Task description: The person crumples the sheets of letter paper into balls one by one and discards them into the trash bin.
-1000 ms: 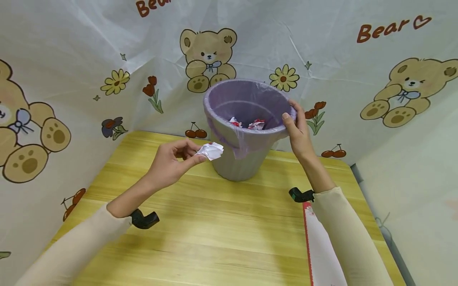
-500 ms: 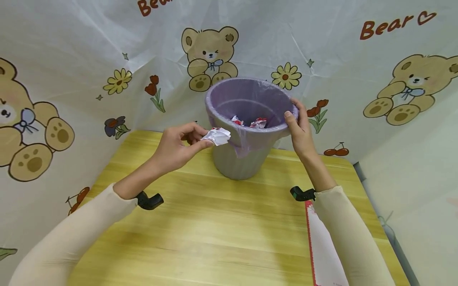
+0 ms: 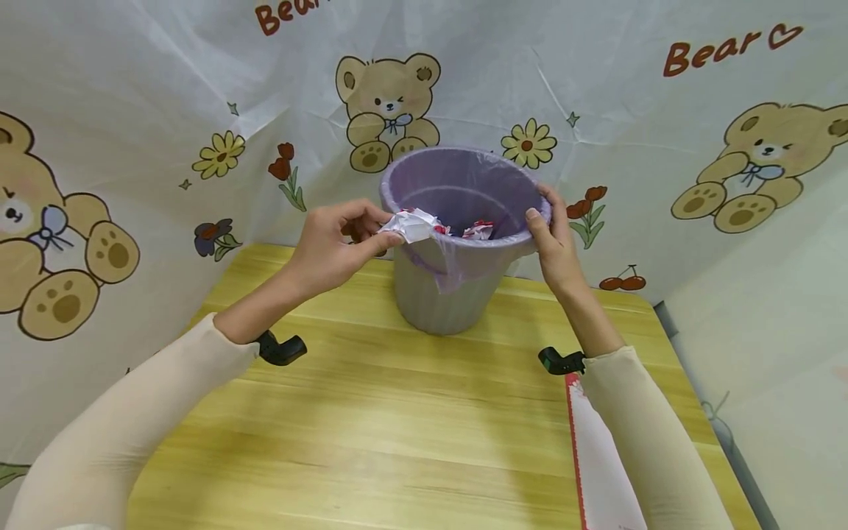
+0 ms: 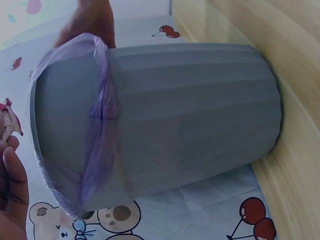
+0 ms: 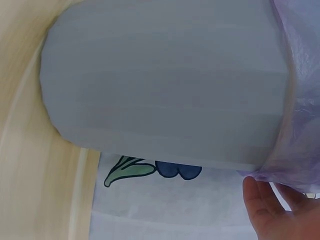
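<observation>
My left hand [image 3: 338, 239] pinches a crumpled piece of white paper [image 3: 412, 227] with red bits, at the near left rim of a grey trash can [image 3: 440, 309]. A thin purple bag [image 3: 464, 173] lines the can and folds over its rim. Inside lie crumpled red and white papers [image 3: 478, 230]. With thumb and fingers my right hand [image 3: 556, 239] grips the rim on the right side. In the left wrist view, the fingers [image 4: 16, 175] and a bit of the paper [image 4: 12, 122] show at the left edge, beside the can's mouth.
The can stands at the back of a wooden table [image 3: 371, 427]. A white sheet with a red border [image 3: 599, 456] lies at the right, partly under my right forearm. Behind the table hangs a cloth with printed bears [image 3: 278, 81]. Each wrist carries a small black camera [image 3: 283, 349].
My left hand has moved up and to the right with the crumpled paper, from in front of the can to its rim. The right hand stays on the rim.
</observation>
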Available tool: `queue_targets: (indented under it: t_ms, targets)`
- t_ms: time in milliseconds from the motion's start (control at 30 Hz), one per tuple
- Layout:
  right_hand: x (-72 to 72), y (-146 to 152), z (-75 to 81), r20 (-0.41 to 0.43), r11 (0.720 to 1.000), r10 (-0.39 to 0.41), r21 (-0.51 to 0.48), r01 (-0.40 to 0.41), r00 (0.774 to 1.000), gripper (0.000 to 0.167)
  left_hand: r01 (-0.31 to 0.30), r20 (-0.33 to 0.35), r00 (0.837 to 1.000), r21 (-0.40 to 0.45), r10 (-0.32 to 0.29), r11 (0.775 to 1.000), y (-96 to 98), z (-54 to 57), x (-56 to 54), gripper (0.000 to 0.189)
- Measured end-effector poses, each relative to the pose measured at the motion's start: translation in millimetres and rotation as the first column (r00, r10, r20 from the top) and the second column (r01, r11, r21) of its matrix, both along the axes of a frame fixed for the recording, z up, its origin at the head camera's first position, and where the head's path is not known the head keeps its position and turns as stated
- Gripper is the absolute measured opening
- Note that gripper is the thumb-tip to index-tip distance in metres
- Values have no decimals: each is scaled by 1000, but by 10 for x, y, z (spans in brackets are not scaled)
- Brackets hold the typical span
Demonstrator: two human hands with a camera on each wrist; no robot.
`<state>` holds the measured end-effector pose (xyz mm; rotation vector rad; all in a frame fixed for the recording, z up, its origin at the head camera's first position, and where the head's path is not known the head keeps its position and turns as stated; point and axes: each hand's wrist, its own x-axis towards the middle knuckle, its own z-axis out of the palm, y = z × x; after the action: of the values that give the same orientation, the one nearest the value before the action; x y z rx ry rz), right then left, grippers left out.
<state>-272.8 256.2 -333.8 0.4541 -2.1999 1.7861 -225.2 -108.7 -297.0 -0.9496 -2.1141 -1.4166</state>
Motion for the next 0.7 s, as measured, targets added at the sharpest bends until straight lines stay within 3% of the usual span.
queue_targets:
  t_ms: [433,700]
  targets:
    - [17,-21,15,-5,999,-15,49,15,1000,62,-67,-32,997,-59,66,996,78,246,-247,21]
    - [7,-14,27,2,999,-18,43,18,1000,62,-106,1,994,-106,107,989,111,327,-453,24]
